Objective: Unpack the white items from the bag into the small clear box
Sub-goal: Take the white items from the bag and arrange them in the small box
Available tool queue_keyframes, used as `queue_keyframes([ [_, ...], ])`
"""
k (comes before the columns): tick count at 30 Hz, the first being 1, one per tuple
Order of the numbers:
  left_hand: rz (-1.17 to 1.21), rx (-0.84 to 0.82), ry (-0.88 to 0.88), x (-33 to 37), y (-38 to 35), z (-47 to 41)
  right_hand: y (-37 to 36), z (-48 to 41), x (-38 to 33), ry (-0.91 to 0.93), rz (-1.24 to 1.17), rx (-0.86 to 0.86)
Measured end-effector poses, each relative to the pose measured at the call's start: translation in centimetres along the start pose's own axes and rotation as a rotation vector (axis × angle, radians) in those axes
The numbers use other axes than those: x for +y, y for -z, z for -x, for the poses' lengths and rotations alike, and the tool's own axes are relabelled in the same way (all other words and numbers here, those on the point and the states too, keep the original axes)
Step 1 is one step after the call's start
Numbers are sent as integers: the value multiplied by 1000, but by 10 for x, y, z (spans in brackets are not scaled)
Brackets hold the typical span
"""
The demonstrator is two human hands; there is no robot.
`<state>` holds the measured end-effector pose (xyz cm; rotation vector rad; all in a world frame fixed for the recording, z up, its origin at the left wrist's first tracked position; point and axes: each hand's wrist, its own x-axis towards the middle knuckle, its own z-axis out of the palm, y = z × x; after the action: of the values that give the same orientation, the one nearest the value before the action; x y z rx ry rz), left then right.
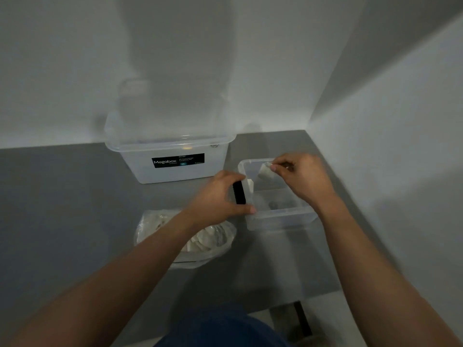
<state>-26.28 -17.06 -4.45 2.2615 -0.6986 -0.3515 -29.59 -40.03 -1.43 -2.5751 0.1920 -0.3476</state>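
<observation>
The unpacking looks only partly done: the bag (152, 222), a crinkly clear plastic sack at lower centre, still bulges with soft-looking white lumps, while the box (280, 221), rigid and clear at right of centre, shows little inside beyond a blurred grey shape. The right hand (303, 179) pinches a small white piece (265, 173) over the box's far end, and the left hand (218, 196) grips a flat black-and-white block (239, 192) at its left rim. A larger translucent bin (170, 174) with a black label stands at upper centre.

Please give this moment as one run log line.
left hand: grips black-and-white item at small clear box rim | right hand: pinches white item above box | bag: white items inside
</observation>
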Motion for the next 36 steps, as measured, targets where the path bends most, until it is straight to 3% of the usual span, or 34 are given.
queue_keyframes([
  [6, -171, -49, 26, 1, -17, -12, -55, -34, 28, -55, -7, -447],
  [12, -200, -32, 71, 7, -22, -10, -97, -56, 45, -40, 150, -545],
  [21, -239, -56, 62, 9, -22, -10, -109, -64, 50, -44, 252, -495],
  [36, -228, -131, -1, 6, -6, -3, -91, -54, 53, -55, 129, -285],
])
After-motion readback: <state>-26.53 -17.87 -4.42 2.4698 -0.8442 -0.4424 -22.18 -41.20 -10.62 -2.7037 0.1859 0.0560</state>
